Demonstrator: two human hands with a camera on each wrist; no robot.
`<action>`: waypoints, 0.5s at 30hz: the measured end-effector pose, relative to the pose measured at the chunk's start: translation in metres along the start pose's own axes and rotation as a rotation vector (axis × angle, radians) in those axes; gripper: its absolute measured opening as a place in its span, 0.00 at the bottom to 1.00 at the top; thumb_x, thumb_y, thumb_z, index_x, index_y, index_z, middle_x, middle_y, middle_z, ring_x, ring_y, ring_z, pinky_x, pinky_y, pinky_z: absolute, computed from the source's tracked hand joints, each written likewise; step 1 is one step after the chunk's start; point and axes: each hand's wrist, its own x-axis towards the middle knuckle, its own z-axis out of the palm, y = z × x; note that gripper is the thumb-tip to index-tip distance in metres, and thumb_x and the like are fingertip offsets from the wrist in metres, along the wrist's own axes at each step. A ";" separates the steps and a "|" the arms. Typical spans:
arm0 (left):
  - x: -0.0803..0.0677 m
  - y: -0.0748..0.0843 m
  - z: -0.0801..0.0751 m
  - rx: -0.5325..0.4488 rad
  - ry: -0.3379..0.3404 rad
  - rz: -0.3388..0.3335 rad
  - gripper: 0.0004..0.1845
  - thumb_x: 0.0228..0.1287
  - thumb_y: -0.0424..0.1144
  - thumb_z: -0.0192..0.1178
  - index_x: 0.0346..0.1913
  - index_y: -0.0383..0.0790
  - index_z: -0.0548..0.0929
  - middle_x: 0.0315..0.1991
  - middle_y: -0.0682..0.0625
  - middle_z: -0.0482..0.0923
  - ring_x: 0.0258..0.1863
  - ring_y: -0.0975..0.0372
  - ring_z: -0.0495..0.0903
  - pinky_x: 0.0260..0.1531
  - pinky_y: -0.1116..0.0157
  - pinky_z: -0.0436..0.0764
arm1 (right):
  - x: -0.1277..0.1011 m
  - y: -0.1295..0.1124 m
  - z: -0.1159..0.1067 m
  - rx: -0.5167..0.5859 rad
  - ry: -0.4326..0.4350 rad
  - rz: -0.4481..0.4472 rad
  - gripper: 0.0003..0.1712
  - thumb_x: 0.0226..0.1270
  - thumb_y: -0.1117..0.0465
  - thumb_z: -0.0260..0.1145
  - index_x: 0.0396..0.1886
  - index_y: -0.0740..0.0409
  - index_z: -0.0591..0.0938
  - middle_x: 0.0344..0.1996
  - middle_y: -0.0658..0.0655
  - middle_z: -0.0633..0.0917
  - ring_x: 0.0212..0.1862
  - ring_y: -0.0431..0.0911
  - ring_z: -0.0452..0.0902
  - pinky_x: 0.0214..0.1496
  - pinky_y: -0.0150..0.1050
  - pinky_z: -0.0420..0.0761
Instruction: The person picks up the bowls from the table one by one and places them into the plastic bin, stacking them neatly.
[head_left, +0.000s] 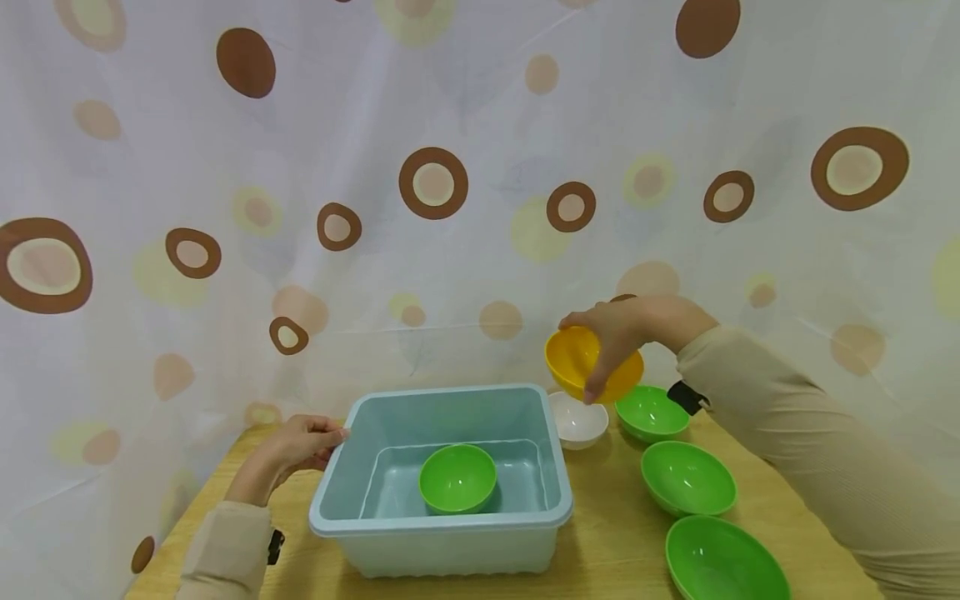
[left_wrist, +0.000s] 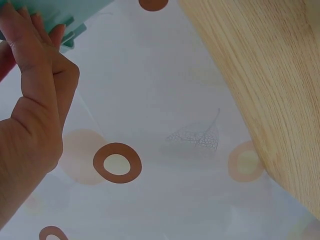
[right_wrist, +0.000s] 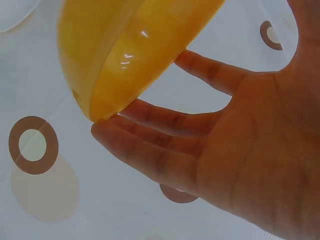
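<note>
Nearest you, at the lower right of the head view, three green bowls sit in a row on the wooden counter, running from the bottom edge up toward the curtain, each near the next.

Low in the middle of the frame stands a pale blue tub, and a fourth green bowl rests upright on its floor.

At the tub's left rim you have your left hand: the fingers curl over the plastic edge and grip it, which the left wrist view shows from below with the fingers pressed against the tub's corner.

Just beyond the tub's far right corner, a white bowl sits on the counter, close beside the farthest green bowl.

Above that white bowl, right of centre, your right hand holds a yellow bowl in the air, tipped on its side. The fingers wrap loosely round its outside and rim; in the right wrist view the fingertips meet the bowl's edge while the palm stays open behind it.

Behind everything hangs a white curtain with brown and yellow rings.
</note>
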 end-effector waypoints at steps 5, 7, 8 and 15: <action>-0.001 0.001 -0.001 0.006 -0.005 0.009 0.10 0.70 0.37 0.57 0.40 0.30 0.79 0.29 0.47 0.77 0.27 0.60 0.77 0.32 0.63 0.82 | 0.007 -0.008 -0.006 0.042 -0.005 -0.023 0.61 0.42 0.38 0.77 0.72 0.57 0.60 0.61 0.66 0.71 0.57 0.58 0.68 0.59 0.57 0.70; -0.001 0.001 -0.001 0.006 -0.007 0.013 0.11 0.70 0.37 0.57 0.40 0.29 0.79 0.28 0.47 0.77 0.26 0.60 0.77 0.32 0.63 0.82 | 0.011 -0.011 -0.008 0.059 -0.003 -0.037 0.61 0.42 0.39 0.77 0.72 0.57 0.60 0.63 0.66 0.70 0.59 0.59 0.67 0.61 0.57 0.69; -0.001 0.001 -0.001 0.001 -0.003 0.009 0.10 0.70 0.37 0.57 0.40 0.30 0.79 0.28 0.47 0.77 0.26 0.60 0.77 0.32 0.63 0.82 | 0.013 -0.012 -0.008 0.063 -0.001 -0.043 0.61 0.42 0.39 0.78 0.73 0.57 0.59 0.63 0.66 0.69 0.60 0.59 0.66 0.61 0.57 0.68; 0.001 0.002 -0.001 -0.002 -0.003 0.001 0.10 0.70 0.37 0.57 0.39 0.30 0.79 0.29 0.47 0.77 0.26 0.60 0.77 0.32 0.64 0.82 | 0.026 -0.024 -0.011 0.052 0.014 -0.060 0.61 0.41 0.38 0.77 0.73 0.53 0.59 0.61 0.64 0.70 0.57 0.55 0.67 0.58 0.52 0.71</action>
